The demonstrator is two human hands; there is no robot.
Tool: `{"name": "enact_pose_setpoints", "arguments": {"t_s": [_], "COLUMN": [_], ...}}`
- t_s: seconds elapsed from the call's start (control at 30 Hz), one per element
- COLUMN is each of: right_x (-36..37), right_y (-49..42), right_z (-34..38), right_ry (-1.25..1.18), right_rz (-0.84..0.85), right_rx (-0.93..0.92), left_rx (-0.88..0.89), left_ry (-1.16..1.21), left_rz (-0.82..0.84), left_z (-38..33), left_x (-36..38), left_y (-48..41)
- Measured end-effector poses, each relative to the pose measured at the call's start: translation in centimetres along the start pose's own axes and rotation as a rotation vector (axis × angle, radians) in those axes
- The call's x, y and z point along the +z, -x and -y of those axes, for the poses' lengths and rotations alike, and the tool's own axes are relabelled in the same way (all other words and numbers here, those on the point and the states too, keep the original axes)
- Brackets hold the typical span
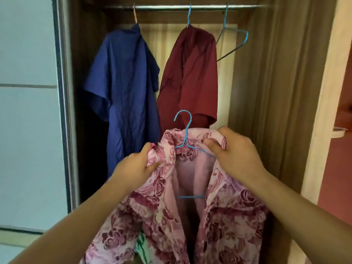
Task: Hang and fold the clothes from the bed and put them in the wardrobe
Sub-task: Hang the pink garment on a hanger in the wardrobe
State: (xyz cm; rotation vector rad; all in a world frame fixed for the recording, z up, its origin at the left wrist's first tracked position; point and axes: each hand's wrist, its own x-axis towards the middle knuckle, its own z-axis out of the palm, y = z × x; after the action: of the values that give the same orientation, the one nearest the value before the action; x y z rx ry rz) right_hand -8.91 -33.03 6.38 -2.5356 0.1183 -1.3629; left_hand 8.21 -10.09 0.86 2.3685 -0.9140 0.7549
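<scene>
So we're standing right in front of the open wardrobe (266, 92) with the pink rose-print shirt (224, 216) held up near us, low in the middle of the view and well below the rail (163, 7). It's already on a blue wire hanger (186, 130): the hook sticks up out of the collar and curls over to the left, and the hanger's bottom bar peeks through the open front of the shirt.

Our left hand (137, 164) has a bunched-up fistful of the shirt's left shoulder, thumb on top and fingers curled into the fabric. Our right hand (236, 153) is clamped on the right side of the collar, fingers wrapped over the cloth right where the hanger's wire shoulder runs under it. Can't tell if that hand has the wire too or just the fabric.

Further in, the rail holds a dark blue garment (125, 86) on the left, on a pale hanger, and a maroon shirt (190, 79) to its right on a blue one. Just right of the maroon one hangs a bare blue wire hanger (236, 40), turned at an angle. The pale sliding door (28, 111) fills the left side, and a bit of green-and-white striped cloth (142, 246) shows near us under the pink shirt's hem
</scene>
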Motion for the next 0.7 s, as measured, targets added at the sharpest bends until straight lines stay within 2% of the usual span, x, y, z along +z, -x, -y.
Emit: {"name": "enact_pose_setpoints", "arguments": {"t_s": [0.13,0.17,0.2,0.27,0.3,0.43,0.57,0.7], "right_x": [0.3,0.1,-0.2,-1.0,-1.3,-1.2,-2.2,-4.9], "right_y": [0.7,0.6,0.4,-0.1,-0.2,0.0,0.5,0.2], "right_z": [3.5,3.8,3.7,2.7,2.3,3.5,6.4,10.4], "right_ry": [-0.296,-0.335,-0.304,0.030,0.155,0.186,0.358,0.527], "right_rz": [0.285,0.307,0.285,0.119,0.091,0.221,-0.004,-0.139], "right_rx": [-0.049,-0.065,-0.096,-0.139,-0.110,0.082,0.050,-0.021], "left_rx": [0.009,0.009,0.003,-0.001,0.009,0.039,0.105,0.218], "left_ry": [0.087,0.120,0.157,0.228,0.256,0.330,0.475,0.609], "left_rz": [-0.124,-0.161,-0.187,-0.218,-0.229,-0.240,-0.219,-0.291], "left_z": [-0.2,0.0,0.3,1.0,1.2,1.7,2.3,2.3], "left_x": [-1.3,-1.8,-2.4,-3.6,-4.0,-5.0,-5.4,-6.5], "left_y": [-0.3,-0.3,-0.4,-0.5,-0.7,-1.9,-3.1,-4.6]}}
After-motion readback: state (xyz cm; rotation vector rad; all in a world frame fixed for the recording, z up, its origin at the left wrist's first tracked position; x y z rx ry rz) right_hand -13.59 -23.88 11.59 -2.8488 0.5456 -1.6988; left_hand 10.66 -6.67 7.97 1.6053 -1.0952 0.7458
